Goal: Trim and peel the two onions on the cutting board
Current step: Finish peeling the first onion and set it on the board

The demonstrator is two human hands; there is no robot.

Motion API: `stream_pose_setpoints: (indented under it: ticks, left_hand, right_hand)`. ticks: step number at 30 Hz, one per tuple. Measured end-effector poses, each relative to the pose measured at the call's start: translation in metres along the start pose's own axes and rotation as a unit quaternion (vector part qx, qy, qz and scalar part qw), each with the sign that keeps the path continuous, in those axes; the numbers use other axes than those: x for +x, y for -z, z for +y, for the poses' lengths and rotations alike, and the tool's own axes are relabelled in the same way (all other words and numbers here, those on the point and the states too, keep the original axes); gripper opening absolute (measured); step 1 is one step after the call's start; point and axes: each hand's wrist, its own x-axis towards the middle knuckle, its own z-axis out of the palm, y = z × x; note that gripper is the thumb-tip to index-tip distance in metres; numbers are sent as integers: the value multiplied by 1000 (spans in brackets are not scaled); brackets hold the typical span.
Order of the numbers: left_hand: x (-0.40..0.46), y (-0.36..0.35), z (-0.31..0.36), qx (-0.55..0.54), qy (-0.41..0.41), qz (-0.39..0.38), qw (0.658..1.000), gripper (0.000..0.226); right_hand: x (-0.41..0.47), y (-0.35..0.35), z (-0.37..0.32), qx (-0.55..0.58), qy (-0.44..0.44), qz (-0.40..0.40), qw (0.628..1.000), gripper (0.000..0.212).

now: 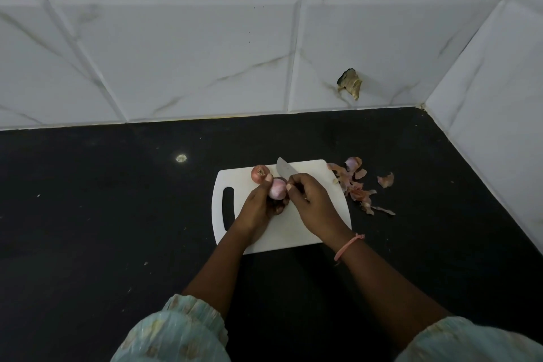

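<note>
A white cutting board [296,232] with a handle slot lies on the black counter. My left hand [258,204] grips a pale pink, mostly peeled onion [277,187] over the board. My right hand [311,200] holds a knife [284,170], its blade pointing away past the onion and its handle hidden in my fingers. My right thumb sits against the onion's side. A second onion [260,173], still in its brown skin, rests on the board's far edge just left of the blade.
Loose onion skins [357,189] and an onion piece [352,162] lie on the counter right of the board. White tiled walls [205,53] close the back and right; a chipped hole [349,84] marks the back wall. Black counter [102,214] stretches left.
</note>
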Motion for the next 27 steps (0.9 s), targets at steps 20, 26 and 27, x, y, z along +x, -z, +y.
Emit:
stream_pose_setpoints:
  ticks: [20, 26, 27]
  left_hand:
    - [2, 1, -5, 0, 25, 25, 999, 55]
    - [2, 0, -8, 38, 10, 36, 999, 55]
    - [2, 1, -8, 42, 9, 35, 998, 56]
  right_hand:
    - [-2, 2, -12, -110, 118, 23, 987, 19]
    - [0, 0, -15, -254, 174, 54, 950, 10]
    - [1, -1, -16, -282, 175, 40, 943, 13]
